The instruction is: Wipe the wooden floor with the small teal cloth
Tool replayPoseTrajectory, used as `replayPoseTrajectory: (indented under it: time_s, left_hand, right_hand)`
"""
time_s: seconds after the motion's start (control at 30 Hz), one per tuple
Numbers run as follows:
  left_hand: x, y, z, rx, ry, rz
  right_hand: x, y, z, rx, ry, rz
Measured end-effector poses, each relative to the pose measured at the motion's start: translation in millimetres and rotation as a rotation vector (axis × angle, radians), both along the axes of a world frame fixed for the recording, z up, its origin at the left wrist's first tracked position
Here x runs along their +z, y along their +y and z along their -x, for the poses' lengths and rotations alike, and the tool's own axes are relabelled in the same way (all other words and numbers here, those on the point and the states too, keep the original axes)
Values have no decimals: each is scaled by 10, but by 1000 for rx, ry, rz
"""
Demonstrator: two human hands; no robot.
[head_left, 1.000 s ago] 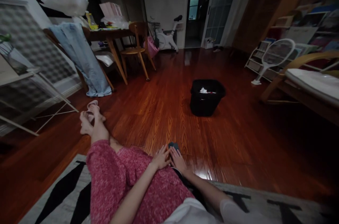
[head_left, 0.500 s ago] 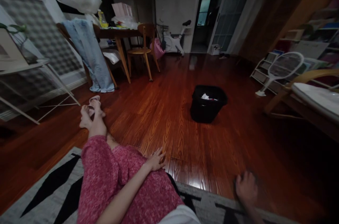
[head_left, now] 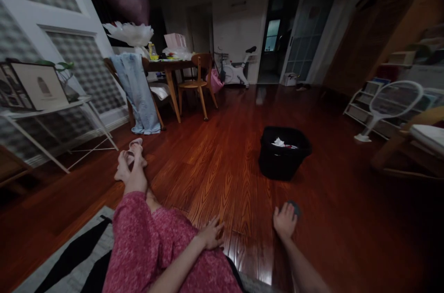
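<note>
The wooden floor (head_left: 215, 154) is spreading bare and glossy from six o'clock up to the doorway (head_left: 274, 48) at twelve, giving a wide open lane through the middle. A patterned rug (head_left: 69, 260) is lying at seven o'clock, its edge running under the person's legs. A dining table (head_left: 166, 64) with a chair (head_left: 196, 82) is closing off eleven o'clock, and jeans (head_left: 137, 89) are hanging down to the floor beside it. A white side table (head_left: 74, 101) is standing along the wall at nine o'clock, its thin legs reaching out over the floor. A low rack (head_left: 364, 108) and a wooden armchair (head_left: 416, 145) are lining the edge at three o'clock, with a racket (head_left: 391, 99) standing upright between them. An exercise bike (head_left: 236, 69) is standing well back at twelve.

A black bin (head_left: 277, 166) holding crumpled paper (head_left: 278, 142) is sitting alone at one o'clock, the only thing inside the open lane. Legs in pink trousers (head_left: 149, 242) are stretching toward ten o'clock, bare feet (head_left: 133, 166) crossed.

The left hand (head_left: 210, 234) is lying released on the thigh, fingers spread. The right hand (head_left: 284, 221) is reaching out low toward one o'clock, short of the bin, its fingertips touching a small dark thing (head_left: 294, 208) on the floor; I cannot tell whether the fingers are gripping it or just lying on it
</note>
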State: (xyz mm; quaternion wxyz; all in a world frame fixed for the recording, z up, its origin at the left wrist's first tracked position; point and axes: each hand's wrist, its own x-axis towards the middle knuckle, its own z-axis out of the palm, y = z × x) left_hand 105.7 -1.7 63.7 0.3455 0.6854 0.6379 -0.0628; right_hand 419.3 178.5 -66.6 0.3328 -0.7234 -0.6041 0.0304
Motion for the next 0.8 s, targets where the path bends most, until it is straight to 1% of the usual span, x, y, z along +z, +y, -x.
replayPoseTrajectory:
  time_s: [0.1,0.17,0.23,0.3,0.33,0.4,0.47,0.5,0.57,0.6,0.7,0.8]
  left_hand:
    - [-33,16,7,9,-26,-7]
    - [-56,26,10,14,-29,-8]
    - [-67,35,8,12,-26,-8]
    - [-64,40,1,10,-22,-8]
    - [-58,40,-4,8,-21,-3]
    - [-44,38,-11,11,-17,5]
    - [-29,33,-12,14,-5,4]
    - [-22,31,-11,15,2,3]
    - [-7,28,-8,17,9,5]
    - [1,28,-6,17,10,11]
    - [23,32,-8,15,16,30]
    - [21,40,-14,15,33,36]
  right_hand:
    - [-18,86,710,217,-25,11]
    - [-47,41,1151,392,-85,56]
    - [-68,-67,1523,593,-167,100]
    - [-65,-188,1789,793,-228,111]
    - [-52,-233,1874,881,-244,107]
    - [-6,-263,1935,1026,-255,102]
    - [52,-195,1854,1118,-253,109]
    - [76,-130,1765,1136,-249,114]
    - [104,41,1502,1099,-237,115]
    - [106,135,1337,1040,-230,109]
    - [65,395,743,783,-224,84]
    - [-12,541,55,536,-230,110]
